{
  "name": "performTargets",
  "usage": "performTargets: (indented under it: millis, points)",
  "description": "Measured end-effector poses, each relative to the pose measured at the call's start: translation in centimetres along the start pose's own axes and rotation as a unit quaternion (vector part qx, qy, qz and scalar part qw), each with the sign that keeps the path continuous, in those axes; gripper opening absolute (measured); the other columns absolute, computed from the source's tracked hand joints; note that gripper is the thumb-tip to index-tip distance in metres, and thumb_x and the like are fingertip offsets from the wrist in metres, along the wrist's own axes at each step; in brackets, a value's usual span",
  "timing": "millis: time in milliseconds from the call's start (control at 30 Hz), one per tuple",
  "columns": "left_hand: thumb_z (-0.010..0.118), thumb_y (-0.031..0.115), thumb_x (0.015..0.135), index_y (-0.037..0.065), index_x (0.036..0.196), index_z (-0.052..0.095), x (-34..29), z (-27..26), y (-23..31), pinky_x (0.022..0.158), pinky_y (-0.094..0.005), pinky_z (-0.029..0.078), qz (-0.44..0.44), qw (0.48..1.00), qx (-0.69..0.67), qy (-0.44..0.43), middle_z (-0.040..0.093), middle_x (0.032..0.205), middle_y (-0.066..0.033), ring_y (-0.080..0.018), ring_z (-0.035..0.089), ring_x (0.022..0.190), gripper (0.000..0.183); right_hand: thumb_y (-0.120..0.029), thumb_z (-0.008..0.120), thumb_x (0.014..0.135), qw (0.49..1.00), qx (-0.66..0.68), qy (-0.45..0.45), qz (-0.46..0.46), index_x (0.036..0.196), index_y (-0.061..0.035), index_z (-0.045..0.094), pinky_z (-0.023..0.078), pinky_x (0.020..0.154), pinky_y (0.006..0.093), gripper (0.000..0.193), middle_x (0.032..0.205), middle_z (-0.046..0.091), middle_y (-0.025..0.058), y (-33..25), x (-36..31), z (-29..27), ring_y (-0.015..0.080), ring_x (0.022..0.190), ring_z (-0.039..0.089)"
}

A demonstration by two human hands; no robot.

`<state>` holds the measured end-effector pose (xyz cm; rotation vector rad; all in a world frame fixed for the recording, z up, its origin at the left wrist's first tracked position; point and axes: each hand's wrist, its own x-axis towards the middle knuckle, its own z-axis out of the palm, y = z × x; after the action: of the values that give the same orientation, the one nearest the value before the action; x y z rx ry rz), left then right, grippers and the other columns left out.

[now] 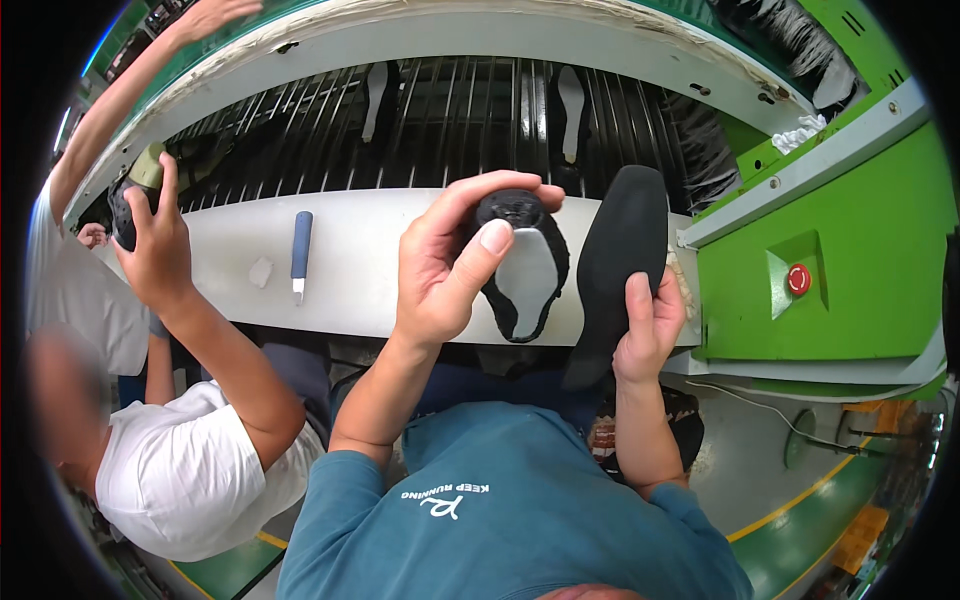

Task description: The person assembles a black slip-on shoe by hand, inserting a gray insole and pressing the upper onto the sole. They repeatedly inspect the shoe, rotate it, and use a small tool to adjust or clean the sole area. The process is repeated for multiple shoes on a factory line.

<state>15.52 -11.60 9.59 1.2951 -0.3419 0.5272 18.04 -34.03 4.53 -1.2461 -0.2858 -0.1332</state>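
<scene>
My left hand (440,265) grips a black shoe upper (530,275), thumb across its near side and fingers curled round its top end. The upper's pale grey underside faces me. Upright in my right hand (652,325) is a flat black insole (625,230), pinched at its right edge between thumb and fingers. The two pieces are side by side, with a narrow gap between them. Both are held over the white ledge (390,230) in front of me.
A blue-handled knife (302,250) and a whitish scrap (261,272) lie on the ledge. Beyond, shoe uppers (571,110) sit on a roller conveyor (470,110). At left, a co-worker's hand (160,250) holds a shoe. A red button (798,279) is on the green machine (730,320).
</scene>
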Motion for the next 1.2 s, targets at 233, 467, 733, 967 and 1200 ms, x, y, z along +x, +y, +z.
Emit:
performTargets:
  millis: [233, 467, 733, 967, 1200]
  points:
    - [0.063, 0.014, 0.110, -0.007, 0.144, 0.062, -0.9, 0.6, -0.2, 0.104, -0.0370, 0.058, 0.048, 0.992, 0.115, -0.034, 0.078, 0.127, -0.0206, -0.0244, 0.075, 0.117, 0.039, -0.017, 0.076, 0.106, 0.997, 0.049, -0.052, -0.012, 0.103, -0.0037, 0.063, 0.042, 0.074, 0.0204, 0.018, 0.091, 0.064, -0.0038, -0.8, -1.7, 1.5, 0.0017, 0.078, 0.048]
    - [0.065, 0.010, 0.109, -0.005, 0.138, 0.066, -0.9, 0.8, -1.4, 0.100, -0.0357, 0.059, 0.048, 0.995, 0.089, 0.001, 0.081, 0.119, -0.0171, -0.0228, 0.077, 0.110, 0.033, -0.012, 0.072, 0.109, 1.000, 0.010, -0.003, 0.001, 0.117, 0.0008, 0.066, 0.051, 0.081, 0.0210, 0.017, 0.102, 0.074, 0.0024, 1.0, 0.6, 0.4, 0.0044, 0.090, 0.064]
    - [0.062, 0.015, 0.112, -0.009, 0.138, 0.064, -0.7, 0.5, -1.7, 0.099, -0.0401, 0.061, 0.055, 0.995, 0.076, 0.021, 0.079, 0.119, -0.0214, -0.0274, 0.078, 0.108, 0.036, -0.022, 0.083, 0.098, 0.824, -0.546, 0.006, -0.151, 0.132, -0.0068, 0.072, 0.056, 0.093, 0.0427, 0.039, 0.115, 0.073, 0.0090, 6.9, 5.0, -8.1, 0.0279, 0.104, 0.071]
    - [0.060, 0.018, 0.113, -0.009, 0.140, 0.062, -1.0, 0.9, -2.0, 0.099, -0.0414, 0.062, 0.060, 0.996, 0.060, 0.020, 0.079, 0.119, -0.0226, -0.0291, 0.078, 0.109, 0.038, -0.025, 0.082, 0.096, 0.711, -0.694, 0.019, -0.108, 0.129, -0.0088, 0.076, 0.055, 0.092, 0.0481, 0.037, 0.121, 0.067, 0.0127, 7.4, 3.8, -16.5, 0.0345, 0.107, 0.067]
    - [0.062, 0.019, 0.114, -0.006, 0.144, 0.061, -0.6, 1.7, -2.6, 0.103, -0.0364, 0.057, 0.035, 0.999, 0.037, 0.010, 0.078, 0.121, -0.0176, -0.0213, 0.074, 0.113, 0.039, -0.017, 0.070, 0.110, 0.948, -0.317, 0.002, 0.022, 0.134, -0.0042, 0.068, 0.054, 0.071, 0.0304, 0.027, 0.107, 0.069, 0.0064, -1.3, 5.3, -11.4, 0.0189, 0.087, 0.069]
